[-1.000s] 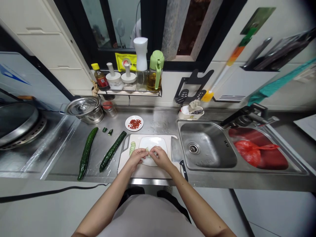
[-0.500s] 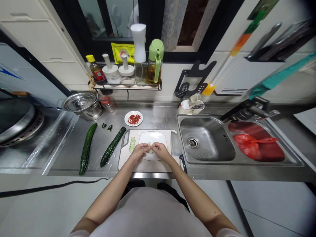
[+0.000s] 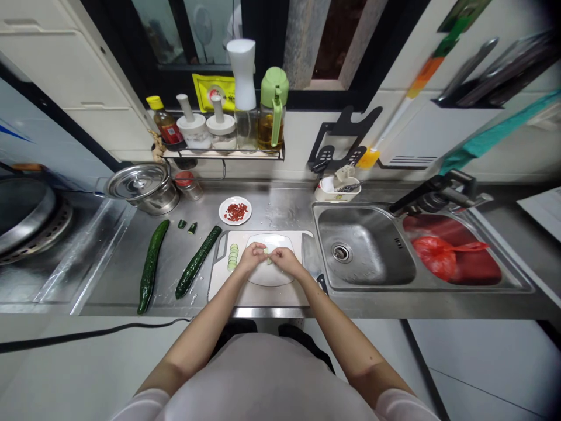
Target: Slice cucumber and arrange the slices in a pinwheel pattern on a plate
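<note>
Over a white plate [image 3: 270, 279] my left hand [image 3: 253, 257] and my right hand [image 3: 284, 259] meet, fingertips pinched close together. Between them are pale green cucumber slices [image 3: 266, 251], one at each hand's fingertips. The plate lies on a light cutting board [image 3: 221, 290]. A row of overlapping cucumber slices [image 3: 232, 258] rests on the board, left of my left hand. Beside the board's right edge is a knife [image 3: 322, 284] with a black handle, partly hidden by my right forearm. Two whole-looking dark green cucumbers, one nearer [image 3: 198, 263] and one farther left [image 3: 152, 267], lie on the steel counter.
Behind the board stands a small plate of chopped red bits [image 3: 235, 210]. Two cucumber ends [image 3: 191, 228] lie near it. A lidded steel pot [image 3: 142, 190] is at the back left. On the right is a double sink [image 3: 368, 248] with a red bag [image 3: 435, 257].
My left hand has moved up slightly over the plate, with its fingers raised. My right hand has shifted slightly. The whole view has drifted a little.
</note>
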A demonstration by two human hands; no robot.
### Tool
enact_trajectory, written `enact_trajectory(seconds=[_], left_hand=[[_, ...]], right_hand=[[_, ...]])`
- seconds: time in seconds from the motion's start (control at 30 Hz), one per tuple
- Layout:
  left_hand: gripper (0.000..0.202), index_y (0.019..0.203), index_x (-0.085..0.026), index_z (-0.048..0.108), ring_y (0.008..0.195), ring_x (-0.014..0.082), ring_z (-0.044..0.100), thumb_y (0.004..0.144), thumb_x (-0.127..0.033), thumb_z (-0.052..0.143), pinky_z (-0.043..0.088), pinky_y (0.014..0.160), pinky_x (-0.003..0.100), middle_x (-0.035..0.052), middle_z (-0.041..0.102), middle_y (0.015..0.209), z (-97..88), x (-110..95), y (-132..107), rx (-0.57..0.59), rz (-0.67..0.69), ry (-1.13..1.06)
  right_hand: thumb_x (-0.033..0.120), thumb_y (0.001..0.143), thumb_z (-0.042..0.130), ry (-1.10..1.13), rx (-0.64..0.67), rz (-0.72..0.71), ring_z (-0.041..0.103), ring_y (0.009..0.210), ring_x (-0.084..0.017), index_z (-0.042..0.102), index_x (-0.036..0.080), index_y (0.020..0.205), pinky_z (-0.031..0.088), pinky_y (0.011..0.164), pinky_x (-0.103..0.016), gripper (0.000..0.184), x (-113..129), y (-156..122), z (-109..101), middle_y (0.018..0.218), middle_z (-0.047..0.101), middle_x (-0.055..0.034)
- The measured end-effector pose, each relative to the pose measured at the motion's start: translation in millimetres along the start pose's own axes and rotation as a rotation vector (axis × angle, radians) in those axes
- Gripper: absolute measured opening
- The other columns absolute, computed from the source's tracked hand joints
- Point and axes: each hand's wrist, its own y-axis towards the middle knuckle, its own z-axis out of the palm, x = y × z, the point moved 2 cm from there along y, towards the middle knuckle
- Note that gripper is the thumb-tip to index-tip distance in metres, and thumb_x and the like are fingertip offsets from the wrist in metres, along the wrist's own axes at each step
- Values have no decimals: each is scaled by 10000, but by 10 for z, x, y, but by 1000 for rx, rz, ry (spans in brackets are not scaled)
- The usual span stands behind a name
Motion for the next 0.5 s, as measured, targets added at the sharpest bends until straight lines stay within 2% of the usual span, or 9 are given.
enact_trajectory(seconds=[0.1, 0.27, 0.37, 0.5], left_hand=[[330, 924, -176, 597, 509, 77, 487, 618, -179, 721, 368, 546, 193, -77, 544, 573, 15, -20, 113, -38, 50, 212], [305, 1026, -232, 619, 674, 121, 577, 731, -173, 666, 415, 668, 227, -38, 645, 737, 37, -116, 253, -116, 178, 698], [320, 1107, -255, 603, 796, 156, 607, 794, -194, 633, 415, 727, 252, -11, 679, 836, 65, -178, 309, -107, 225, 903], [332, 1173, -257, 578, 933, 189, 597, 847, -191, 581, 412, 791, 273, 19, 683, 905, 107, -247, 338, -79, 282, 1065]], right_hand=[[312, 800, 551, -138, -4, 51, 522, 639, -107, 672, 155, 720, 332, 570, -189, 213, 19, 76, -52, 681, 633, -1], [309, 868, 521, -397, -27, 140, 589, 751, -139, 695, 167, 845, 339, 601, -206, 225, 145, 173, -77, 843, 698, -52], [313, 904, 468, -517, -24, 201, 624, 865, -178, 693, 174, 957, 374, 654, -226, 270, 227, 217, -60, 960, 706, -91], [298, 940, 390, -610, -26, 227, 628, 982, -210, 646, 169, 1105, 415, 744, -257, 331, 301, 247, -41, 1045, 691, -126]])
